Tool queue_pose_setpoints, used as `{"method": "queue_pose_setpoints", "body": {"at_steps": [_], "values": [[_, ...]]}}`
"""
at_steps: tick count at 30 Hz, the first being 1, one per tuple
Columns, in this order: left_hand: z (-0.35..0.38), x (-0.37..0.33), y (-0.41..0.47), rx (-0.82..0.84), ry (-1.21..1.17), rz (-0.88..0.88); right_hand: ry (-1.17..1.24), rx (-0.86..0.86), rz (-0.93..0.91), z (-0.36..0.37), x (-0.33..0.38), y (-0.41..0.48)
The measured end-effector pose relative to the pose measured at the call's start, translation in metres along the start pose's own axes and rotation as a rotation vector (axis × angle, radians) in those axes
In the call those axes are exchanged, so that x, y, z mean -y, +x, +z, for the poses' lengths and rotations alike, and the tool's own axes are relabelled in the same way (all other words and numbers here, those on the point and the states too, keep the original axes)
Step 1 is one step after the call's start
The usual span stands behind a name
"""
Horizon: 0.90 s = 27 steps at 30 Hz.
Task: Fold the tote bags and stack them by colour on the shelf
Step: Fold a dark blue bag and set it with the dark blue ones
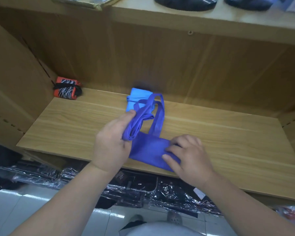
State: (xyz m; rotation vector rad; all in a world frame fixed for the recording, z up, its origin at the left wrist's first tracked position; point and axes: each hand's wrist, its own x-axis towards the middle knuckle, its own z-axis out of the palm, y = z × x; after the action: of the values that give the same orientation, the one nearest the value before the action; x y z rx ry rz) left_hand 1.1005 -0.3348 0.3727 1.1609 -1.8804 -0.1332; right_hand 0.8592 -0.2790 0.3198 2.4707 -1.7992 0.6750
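Entry: purple bag (148, 149), fold in progress.

Position: the bag lies on the shelf (228, 133) close to the front edge, its body flattened into a narrow band. One corner looks to sit right at the edge.

Left hand (111, 142): fingers curled round a gathered bunch of purple cloth, lifted off the board. I judge it to be one strap plus some bag mouth, but can't separate them in the bunch.

Right hand (191, 157): thumb and bent fingers pinch the right end of the folded band and hold it down on the wood.

The free handle (160, 116) loops back over the light blue bag (134, 99), a folded one further in. An orange bag (66, 91) sits folded in the back left corner, well apart.

Risks, as I judge them:
- Handle drags the light blue bag out of its fold if I pull the bunch toward me (the loop lies on it).
- Band springs open if my right pinch eases, as the cloth looks slippery.
- Bag slides off the front edge.
- Wrong stack: purple and light blue are close shades.
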Motion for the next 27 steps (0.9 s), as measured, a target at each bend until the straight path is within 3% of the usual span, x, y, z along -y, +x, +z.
{"method": "queue_pose_setpoints", "body": {"at_steps": [4, 7, 12, 16, 19, 27], "values": [[0.027, -0.028, -0.002, 0.047, 0.011, 0.078, 0.248, 0.095, 0.052, -0.008, -0.045, -0.040], [0.055, -0.049, -0.012, 0.227, -0.017, 0.111, 0.420, 0.145, 0.127, -0.010, -0.063, -0.049], [0.095, -0.069, -0.045, 0.549, 0.108, 0.046, 0.720, 0.091, 0.395, -0.009, -0.069, -0.041], [0.103, -0.065, -0.070, 0.674, 0.168, 0.079, 0.897, 0.078, 0.266, -0.016, -0.078, -0.046], [0.100, -0.063, -0.080, 0.684, 0.157, 0.081, 0.821, 0.152, 0.071, -0.021, -0.090, -0.049], [0.093, -0.085, -0.087, 0.565, 0.238, -0.066, 0.714, 0.224, -0.026, -0.020, -0.096, -0.042]]}}
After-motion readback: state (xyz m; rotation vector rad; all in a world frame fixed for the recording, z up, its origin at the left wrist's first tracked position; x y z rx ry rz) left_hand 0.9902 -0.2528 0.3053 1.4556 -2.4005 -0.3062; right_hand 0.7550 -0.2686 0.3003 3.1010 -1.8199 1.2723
